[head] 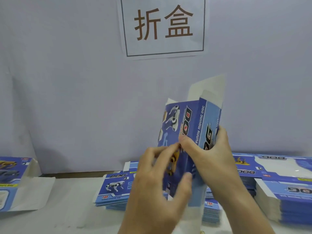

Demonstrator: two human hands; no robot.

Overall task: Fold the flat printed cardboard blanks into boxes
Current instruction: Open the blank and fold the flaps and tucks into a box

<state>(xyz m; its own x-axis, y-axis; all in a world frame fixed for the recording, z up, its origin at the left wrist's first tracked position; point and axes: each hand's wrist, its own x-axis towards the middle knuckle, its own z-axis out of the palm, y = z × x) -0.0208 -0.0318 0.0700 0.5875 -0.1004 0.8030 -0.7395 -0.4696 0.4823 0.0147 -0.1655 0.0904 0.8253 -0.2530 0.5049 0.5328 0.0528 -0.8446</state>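
Box (190, 132), blue, partly formed, stands upright between both hands above the stacks of blanks (114, 191). Right hand (207, 157) grips its side panel; left hand (158, 179) pinches the front edge.

My two bare hands are raised together near the middle of the view, forearms reaching up from the near edge. My left hand (158, 173) shows its back to me, fingers curled toward the right and thumb pointing right, the fingertips pinching the near face of the upright blue box blank (189, 132). My right hand (207, 154) sits just right of it and slightly farther, thumb across the front panel and fingers wrapped behind the right edge, a firm grip. The thumbs nearly touch.
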